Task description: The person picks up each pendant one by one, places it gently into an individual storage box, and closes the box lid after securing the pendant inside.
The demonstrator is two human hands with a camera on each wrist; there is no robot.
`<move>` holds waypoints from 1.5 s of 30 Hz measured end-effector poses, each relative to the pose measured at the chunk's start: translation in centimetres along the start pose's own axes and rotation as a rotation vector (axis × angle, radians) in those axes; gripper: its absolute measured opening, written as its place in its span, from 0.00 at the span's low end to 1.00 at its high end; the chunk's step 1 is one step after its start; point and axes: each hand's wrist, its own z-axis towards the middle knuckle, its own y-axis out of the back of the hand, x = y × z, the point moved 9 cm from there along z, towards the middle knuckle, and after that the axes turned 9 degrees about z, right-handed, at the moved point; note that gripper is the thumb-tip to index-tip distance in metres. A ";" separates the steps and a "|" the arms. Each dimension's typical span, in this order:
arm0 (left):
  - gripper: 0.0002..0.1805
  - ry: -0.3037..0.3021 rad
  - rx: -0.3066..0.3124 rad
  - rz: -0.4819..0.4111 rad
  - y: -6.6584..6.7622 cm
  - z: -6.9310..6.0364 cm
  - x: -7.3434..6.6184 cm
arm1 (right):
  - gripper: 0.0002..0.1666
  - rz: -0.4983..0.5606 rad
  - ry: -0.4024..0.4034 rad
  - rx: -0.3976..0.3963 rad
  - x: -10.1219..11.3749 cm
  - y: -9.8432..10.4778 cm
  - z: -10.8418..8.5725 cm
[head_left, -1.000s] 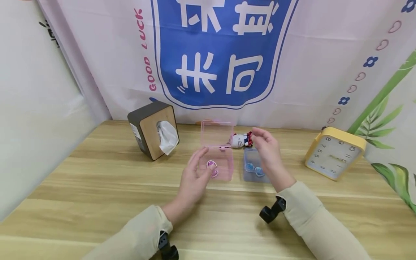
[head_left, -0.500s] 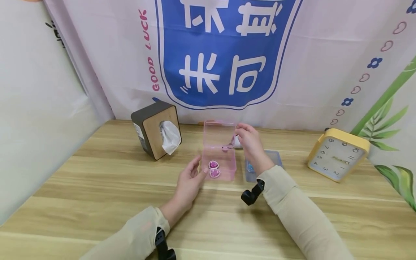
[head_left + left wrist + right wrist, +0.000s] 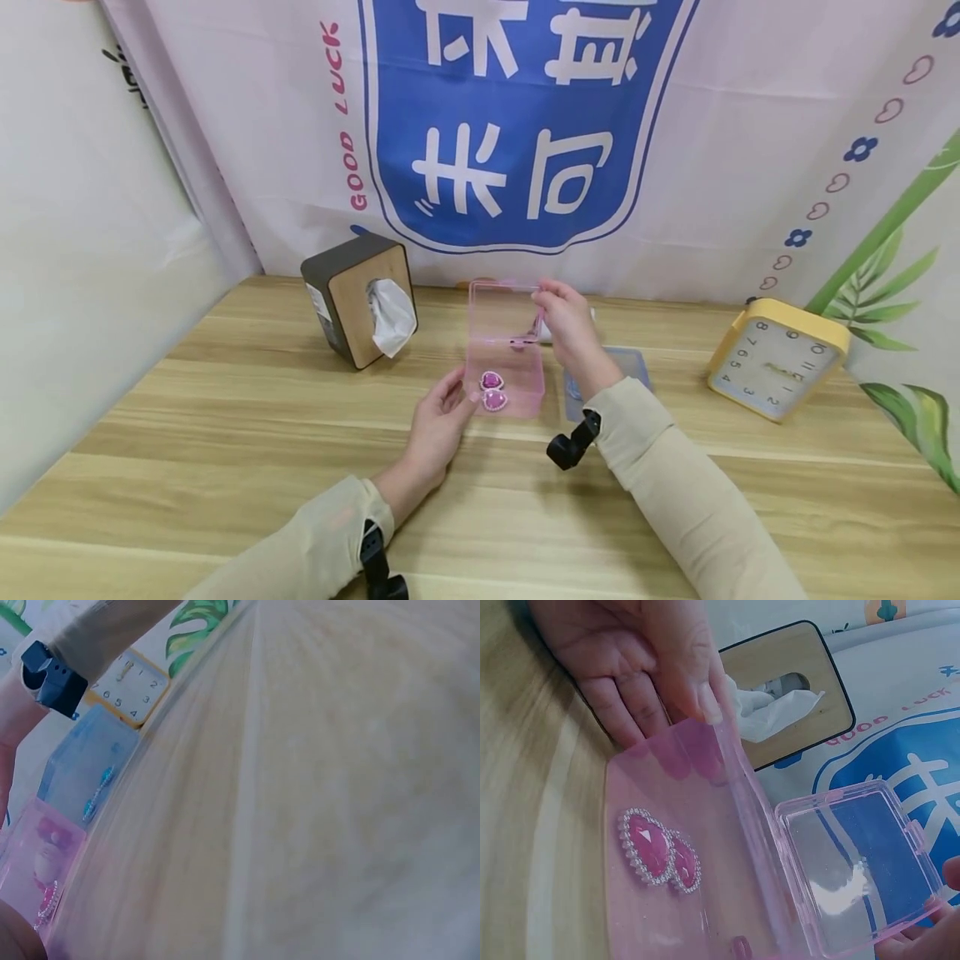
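A clear pink plastic box (image 3: 525,379) stands on the table, its hinged lid (image 3: 502,310) raised at the back. Inside lie two pink heart-shaped gems (image 3: 492,392) with beaded white rims, seen close up in the right wrist view. My left hand (image 3: 437,423) holds the box at its left side, thumb on the rim and fingers against the outer wall. At the lid's right edge, my right hand (image 3: 570,323) pinches the plastic between thumb and fingers. A clear blue box (image 3: 628,365) with blue gems (image 3: 97,795) sits to the right, partly covered by my right forearm.
A tissue box (image 3: 360,300) stands at the back left. On the right is a yellow clock (image 3: 780,358). Behind my right hand a small white doll (image 3: 545,333) is mostly hidden. A printed cloth (image 3: 675,208) hangs along the table's back edge.
My right hand has moved left from above the blue box to the pink lid and grasped its edge. My left hand has drawn back slightly to the pink box's left side.
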 end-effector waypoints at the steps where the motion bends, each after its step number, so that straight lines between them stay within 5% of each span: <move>1: 0.28 -0.004 0.001 -0.003 0.0 0.0 0.0 | 0.26 0.007 -0.002 0.004 0.0 0.0 -0.1; 17: 0.26 -0.041 -0.021 0.048 0.0 -0.1 0.0 | 0.20 0.084 -0.007 0.086 -1.1 0.8 -3.6; 32: 0.26 -0.071 -0.035 0.056 -0.1 -0.1 -0.4 | 0.23 -0.097 -0.006 0.081 -3.8 1.4 -6.8; 45: 0.26 -0.063 -0.079 -0.001 0.5 -0.2 -1.1 | 0.23 -0.049 0.020 0.040 -5.2 1.9 -8.0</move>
